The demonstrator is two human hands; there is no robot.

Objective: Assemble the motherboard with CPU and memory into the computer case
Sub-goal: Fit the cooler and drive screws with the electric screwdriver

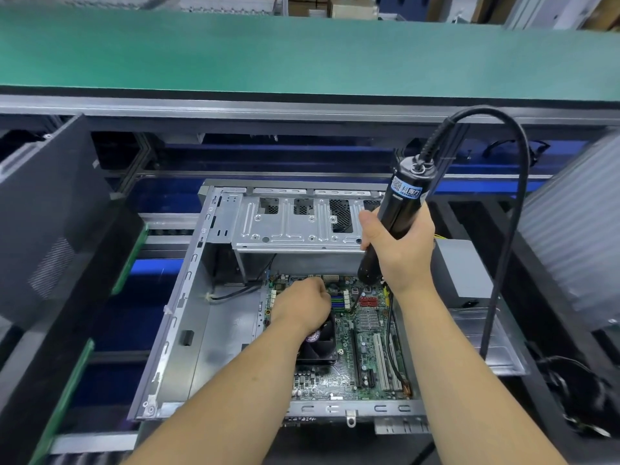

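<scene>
Here the green motherboard (352, 333) lies flat inside the open metal case (188, 317) (black cooler fan fitted). The right hand (399, 250) grips an electric screwdriver (392, 223), bit down on the board; the left hand (300, 305), fingers curled, rests on the board, its hold unclear.

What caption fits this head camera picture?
Right hand drives an electric screwdriver into the motherboard; left hand rests on it.

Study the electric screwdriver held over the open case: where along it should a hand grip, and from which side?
Grip the electric screwdriver around its black cylindrical body, midway up, as the right hand does. Come from the right: the tool stands near upright, its cable leaves the top, and its bit points down at the motherboard.
</scene>
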